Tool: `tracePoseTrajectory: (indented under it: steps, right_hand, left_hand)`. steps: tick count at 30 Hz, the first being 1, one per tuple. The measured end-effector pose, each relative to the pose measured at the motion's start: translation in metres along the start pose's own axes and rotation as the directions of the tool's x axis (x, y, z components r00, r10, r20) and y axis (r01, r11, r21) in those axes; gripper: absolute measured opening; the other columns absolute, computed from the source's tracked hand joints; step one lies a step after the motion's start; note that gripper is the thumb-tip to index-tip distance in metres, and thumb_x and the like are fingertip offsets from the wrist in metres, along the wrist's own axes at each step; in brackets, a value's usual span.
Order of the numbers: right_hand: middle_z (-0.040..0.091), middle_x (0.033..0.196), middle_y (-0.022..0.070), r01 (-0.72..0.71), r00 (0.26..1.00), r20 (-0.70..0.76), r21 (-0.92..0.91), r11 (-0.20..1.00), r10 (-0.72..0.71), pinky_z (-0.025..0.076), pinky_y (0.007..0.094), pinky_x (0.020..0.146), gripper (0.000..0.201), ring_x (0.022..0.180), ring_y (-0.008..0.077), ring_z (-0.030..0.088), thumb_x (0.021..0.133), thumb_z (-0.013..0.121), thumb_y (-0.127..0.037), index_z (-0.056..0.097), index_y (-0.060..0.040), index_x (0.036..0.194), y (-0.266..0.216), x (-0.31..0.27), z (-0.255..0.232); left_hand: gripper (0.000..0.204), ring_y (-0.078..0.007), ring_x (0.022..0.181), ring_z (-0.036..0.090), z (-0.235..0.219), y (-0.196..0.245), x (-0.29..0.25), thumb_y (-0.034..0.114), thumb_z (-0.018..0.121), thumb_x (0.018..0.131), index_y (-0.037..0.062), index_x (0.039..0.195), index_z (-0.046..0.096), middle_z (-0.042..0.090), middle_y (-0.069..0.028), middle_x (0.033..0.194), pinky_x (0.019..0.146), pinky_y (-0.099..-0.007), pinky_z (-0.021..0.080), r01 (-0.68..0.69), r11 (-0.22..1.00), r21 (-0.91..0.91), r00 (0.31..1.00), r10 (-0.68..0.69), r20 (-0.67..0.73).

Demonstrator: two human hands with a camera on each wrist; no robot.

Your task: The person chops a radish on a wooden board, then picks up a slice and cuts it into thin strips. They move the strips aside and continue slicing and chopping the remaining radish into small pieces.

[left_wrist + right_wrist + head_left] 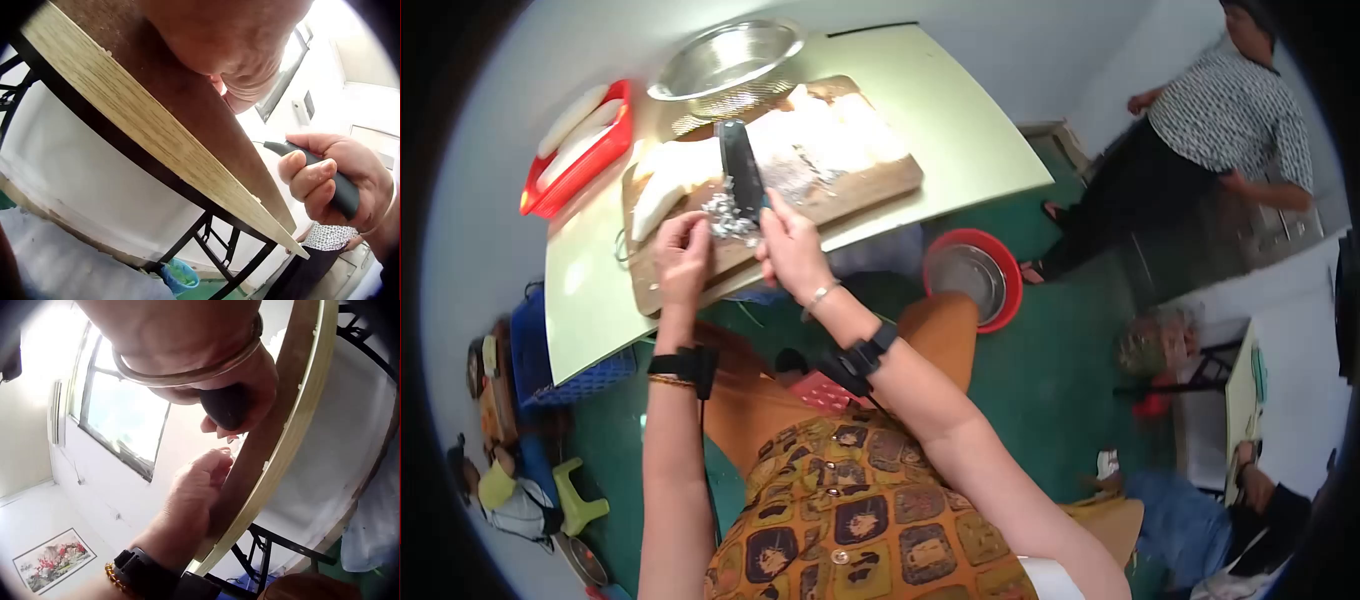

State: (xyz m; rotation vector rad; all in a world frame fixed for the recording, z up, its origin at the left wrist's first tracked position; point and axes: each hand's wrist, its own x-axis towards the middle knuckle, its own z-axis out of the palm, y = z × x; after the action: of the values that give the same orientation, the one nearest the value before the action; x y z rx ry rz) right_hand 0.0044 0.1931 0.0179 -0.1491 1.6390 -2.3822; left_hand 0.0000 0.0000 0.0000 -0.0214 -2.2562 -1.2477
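In the head view, the right hand (792,245) grips the dark handle of a knife (742,170), its broad blade over the wooden cutting board (878,192). Small white chopped pieces (725,215) lie beside the blade. The left hand (683,255) is at the board's near edge, its fingers loosely bent near a long white piece (658,205); no object shows in its grasp. The left wrist view shows the right hand (340,178) with fingers round the grey handle (345,195). In the right wrist view, the left hand (197,487) is near the board (250,462).
A red basket (615,148) with long white pieces stands at the table's left. Behind the board is a metal bowl (735,55). A red basin (1012,285) sits on the floor below the table (990,130). Another person (1230,120) stands at the right.
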Motion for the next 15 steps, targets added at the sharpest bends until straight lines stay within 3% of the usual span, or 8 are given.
tracePoseTrajectory:
  steps: [2,3,8,15]
  right_hand:
    - [0.054,0.06,0.0017,0.02,0.998,-0.053,-0.078,0.997,-0.024,0.04,0.0255,0.035,0.049,0.04,0.008,0.048,0.101,0.044,-0.023,0.037,-0.0049,0.146,-0.006,0.006,0.02]
    - [0.055,0.06,0.0025,0.075,0.996,-0.046,-0.094,0.993,-0.079,0.041,0.0257,0.035,0.049,0.04,0.0088,0.049,0.101,0.045,-0.023,0.038,-0.0052,0.145,-0.008,0.0,-0.008]
    - [0.058,0.062,0.0058,-0.045,0.998,-0.045,-0.074,0.996,0.042,0.045,0.0277,0.035,0.048,0.041,0.0114,0.053,0.1,0.043,-0.024,0.039,-0.0088,0.145,-0.011,-0.001,-0.009]
    - [0.059,0.062,0.0073,-0.025,0.998,-0.056,-0.157,0.987,0.016,0.046,0.0285,0.036,0.044,0.041,0.0132,0.055,0.099,0.04,-0.024,0.045,-0.0106,0.14,-0.009,0.003,-0.007]
  left_hand:
    - [0.016,-0.0044,0.071,0.055,-0.009,-0.003,0.011,0.011,0.066,0.091,-0.0007,0.102,0.067,0.065,0.0014,0.084,0.064,-0.0203,0.046,0.087,0.973,-0.212,0.996,-0.088,0.007]
    - [0.016,-0.0045,0.071,0.055,0.015,0.011,0.001,0.01,0.064,0.092,-0.0008,0.103,0.067,0.065,0.0013,0.084,0.065,-0.0199,0.046,0.086,0.966,-0.245,0.996,-0.085,0.012]
    - [0.017,-0.004,0.075,0.056,0.01,0.004,-0.004,0.012,0.065,0.092,-0.0002,0.104,0.067,0.066,0.0006,0.088,0.068,-0.0197,0.046,0.101,0.976,-0.194,0.995,-0.1,0.014]
    - [0.019,-0.0041,0.078,0.056,0.007,0.004,-0.003,0.012,0.066,0.092,-0.0008,0.105,0.067,0.066,0.0013,0.09,0.07,-0.02,0.047,0.12,0.968,-0.22,0.992,-0.106,0.071]
